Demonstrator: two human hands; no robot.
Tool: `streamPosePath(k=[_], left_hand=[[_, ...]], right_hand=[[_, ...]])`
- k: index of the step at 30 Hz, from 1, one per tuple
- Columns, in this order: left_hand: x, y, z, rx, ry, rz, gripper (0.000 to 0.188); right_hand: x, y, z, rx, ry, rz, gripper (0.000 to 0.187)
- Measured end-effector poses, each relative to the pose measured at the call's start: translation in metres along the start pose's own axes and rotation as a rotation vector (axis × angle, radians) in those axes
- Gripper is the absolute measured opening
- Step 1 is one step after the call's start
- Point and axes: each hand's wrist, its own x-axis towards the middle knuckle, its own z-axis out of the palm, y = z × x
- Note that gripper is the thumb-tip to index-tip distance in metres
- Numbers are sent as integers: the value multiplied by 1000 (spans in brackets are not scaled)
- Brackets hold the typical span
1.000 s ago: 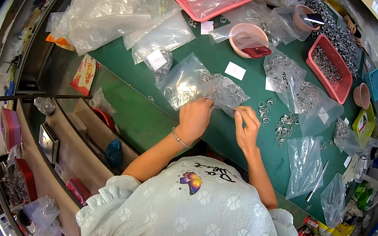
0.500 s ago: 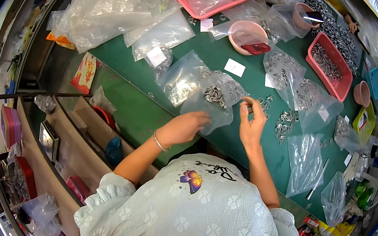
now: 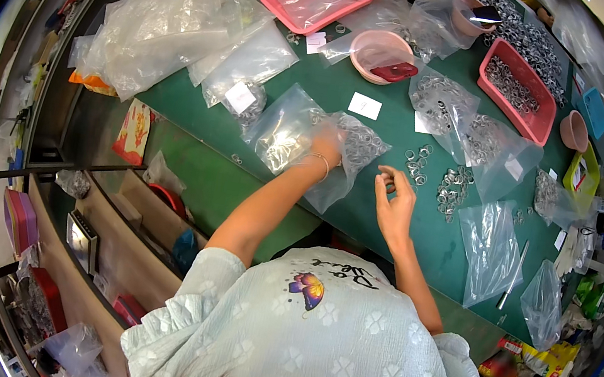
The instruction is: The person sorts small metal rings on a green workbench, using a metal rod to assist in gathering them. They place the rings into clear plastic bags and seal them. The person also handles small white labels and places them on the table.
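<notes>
Working at a green tabletop [image 3: 426, 246], heavily cluttered, with brown shelving [image 3: 103, 237] off to the left. Reaching with left hand [image 3: 328, 145] into a clear bag of metal rings [image 3: 364, 147], lying mid-table and running down to the front edge. Can't tell the left grip: hidden behind film and rings. Holding right hand [image 3: 396, 202] just right of that bag, apart from it, thumb and fingertips bent toward each other with a narrow gap. Can't tell whether anything is pinched there.

Just left of the ring bag, touching: second clear bag [image 3: 281, 142], with brighter contents. To the right of the right hand: loose rings [image 3: 454, 192], in two small clusters on the green. Behind the ring bag: white card [image 3: 365, 105], lying flat.

Farther back: pink bowl [image 3: 360, 62] with a red item [image 3: 395, 71] in it, then a pink tray [image 3: 341, 16] with clear film inside. Back right: more bagged rings [image 3: 439, 107], a deep-pink tub [image 3: 515, 121] of rings, and a big loose ring pile [image 3: 528, 35] beyond. Near right: flat clear bag [image 3: 492, 248], with a slim rod-like tool [image 3: 514, 275] just beside. Back left: heap of clear bags [image 3: 158, 27].
</notes>
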Motion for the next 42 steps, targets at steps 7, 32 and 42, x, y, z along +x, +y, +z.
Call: streamPosePath(k=[7, 32, 42], left_hand=[[-57, 61, -136, -224, -38, 66, 13], [-196, 354, -119, -1513, -957, -358, 31], [-199, 396, -116, -1894, -527, -397, 40]], right_hand=[[-22, 37, -28, 244, 27, 269, 16], [-195, 326, -432, -994, 379, 742, 32], [-194, 115, -476, -151, 152, 321, 43]])
